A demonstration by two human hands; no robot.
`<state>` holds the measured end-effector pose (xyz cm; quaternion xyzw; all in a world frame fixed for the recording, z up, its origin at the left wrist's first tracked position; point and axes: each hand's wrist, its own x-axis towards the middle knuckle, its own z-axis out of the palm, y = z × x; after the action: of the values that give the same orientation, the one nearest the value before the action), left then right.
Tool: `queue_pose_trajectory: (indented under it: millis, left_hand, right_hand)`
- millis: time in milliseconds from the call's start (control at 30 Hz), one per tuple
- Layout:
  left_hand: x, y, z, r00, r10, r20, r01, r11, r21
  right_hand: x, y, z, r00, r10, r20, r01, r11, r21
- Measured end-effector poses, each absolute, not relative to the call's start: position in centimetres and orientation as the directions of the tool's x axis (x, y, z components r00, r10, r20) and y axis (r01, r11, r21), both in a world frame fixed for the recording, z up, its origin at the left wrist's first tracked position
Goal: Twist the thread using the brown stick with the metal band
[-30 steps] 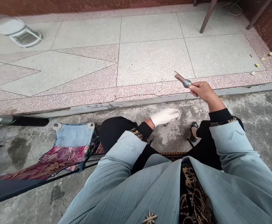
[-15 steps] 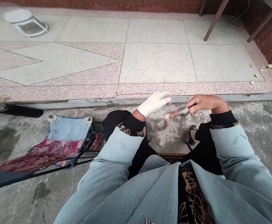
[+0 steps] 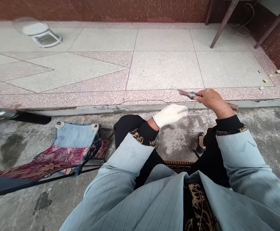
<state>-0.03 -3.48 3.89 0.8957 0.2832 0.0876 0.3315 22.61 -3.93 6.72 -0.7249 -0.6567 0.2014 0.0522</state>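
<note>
My bare right hand [image 3: 210, 99] grips a brown wooden stick [image 3: 183, 92]. A coil of silver-grey wire [image 3: 192, 95] is wound around it just ahead of my fingers, and the stick's other end shows behind my wrist. My left hand [image 3: 170, 115], in a white knitted glove, is to the left of the stick and nearer my body, apart from it. Its fingers are pressed together, and whatever may be between them is hidden. Just beneath the glove, part of a small brownish object [image 3: 170, 127] shows on the concrete, mostly covered by the hand.
A low raised ledge of pale tiles [image 3: 164, 70] runs ahead of me. To my left is a folding chair [image 3: 75, 136] with denim and floral cloth, near a black cylindrical object [image 3: 31, 116] with a shiny end. A white stool [image 3: 44, 33] stands on the tiles; dark table legs [image 3: 224, 24] stand at right.
The stick has risen away from my left hand and now lies over the ledge edge in view. My gloved hand has shifted right and lower, covering most of the curved object on the ground.
</note>
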Motion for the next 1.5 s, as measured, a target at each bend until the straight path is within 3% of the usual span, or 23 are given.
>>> queue_pose_trajectory:
  millis: [67, 100, 200, 267, 333, 433, 567, 800, 867, 933, 1000, 1067, 1100, 1167, 1233, 1300, 1400, 1500]
  left_hand:
    - [-0.4, -3.1, 4.2, 0.786, 0.617, -0.041, 0.504, -0.602, 0.619]
    - [-0.7, -2.8, 4.4, 0.767, 0.64, -0.045, 0.528, -0.59, 0.611]
    - [-1.4, -2.1, 4.5, 0.751, 0.659, -0.034, 0.524, -0.564, 0.639]
    - [-1.7, -1.8, 4.3, 0.774, 0.633, -0.009, 0.459, -0.551, 0.697]
    - [-1.7, -1.6, 3.9, 0.79, 0.613, 0.017, 0.382, -0.514, 0.768]
    - [-1.3, -1.9, 3.1, 0.775, 0.632, -0.007, 0.369, -0.444, 0.817]
    - [-0.5, -2.3, 1.9, 0.818, 0.574, -0.046, 0.402, -0.513, 0.758]
    - [-0.6, -2.7, 1.1, 0.824, 0.547, -0.147, 0.491, -0.561, 0.667]
    - [-0.6, -3.1, 1.3, 0.822, 0.539, -0.187, 0.515, -0.56, 0.649]
    - [-0.7, -3.4, 1.5, 0.821, 0.536, -0.195, 0.521, -0.563, 0.642]
    - [-1.0, -3.3, 1.7, 0.815, 0.549, -0.185, 0.523, -0.562, 0.64]
    - [-1.4, -2.9, 1.8, 0.799, 0.581, -0.156, 0.534, -0.566, 0.628]
    - [-1.7, -2.7, 1.8, 0.789, 0.599, -0.139, 0.54, -0.566, 0.623]
    - [-2.2, -2.4, 1.9, 0.772, 0.627, -0.104, 0.537, -0.555, 0.636]
    - [-2.4, -2.4, 1.9, 0.772, 0.631, -0.076, 0.495, -0.521, 0.696]
    - [-2.3, -2.7, 1.9, 0.769, 0.637, -0.05, 0.434, -0.463, 0.773]
    - [-1.8, -3.3, 1.8, 0.765, 0.64, -0.077, 0.412, -0.394, 0.821]
    - [-1.3, -3.7, 1.8, 0.809, 0.568, -0.15, 0.442, -0.421, 0.792]
  right_hand:
    - [22.6, -4.3, 6.5, -0.019, 0.918, -0.396, 0.965, -0.086, -0.247]
    - [22.6, -4.6, 6.4, -0.09, 0.865, -0.493, 0.966, -0.045, -0.256]
    - [22.8, -5.6, 6.8, -0.42, 0.642, -0.641, 0.857, 0.048, -0.514]
    - [23.0, -6.2, 7.5, -0.592, 0.581, -0.559, 0.699, 0.024, -0.714]
    - [23.2, -6.6, 8.3, -0.641, 0.637, -0.428, 0.549, -0.008, -0.835]
    - [23.3, -6.7, 8.6, -0.563, 0.785, -0.259, 0.394, -0.021, -0.919]
    - [23.3, -6.1, 7.2, -0.39, 0.906, -0.165, 0.284, -0.052, -0.957]
    - [23.8, -4.6, 4.4, -0.118, 0.967, -0.227, 0.459, -0.149, -0.876]
    - [23.8, -4.2, 3.9, 0.031, 0.974, -0.226, 0.62, -0.196, -0.76]
    - [23.5, -3.9, 3.6, 0.098, 0.966, -0.238, 0.797, -0.22, -0.563]
    - [23.0, -3.8, 3.3, 0.055, 0.941, -0.334, 0.918, -0.18, -0.354]
    - [22.5, -4.1, 3.0, -0.087, 0.844, -0.53, 0.956, -0.079, -0.282]
    - [22.3, -4.4, 3.1, -0.2, 0.752, -0.628, 0.944, -0.024, -0.329]
    - [22.3, -5.1, 3.5, -0.474, 0.525, -0.707, 0.84, 0.029, -0.542]
    - [22.7, -6.0, 4.4, -0.706, 0.399, -0.585, 0.637, -0.004, -0.771]
    - [23.3, -6.6, 5.5, -0.762, 0.521, -0.384, 0.419, -0.054, -0.906]
    - [24.1, -6.9, 6.4, -0.464, 0.876, -0.132, 0.114, -0.089, -0.99]
    - [24.6, -6.0, 6.0, -0.084, 0.995, -0.061, 0.061, -0.056, -0.997]
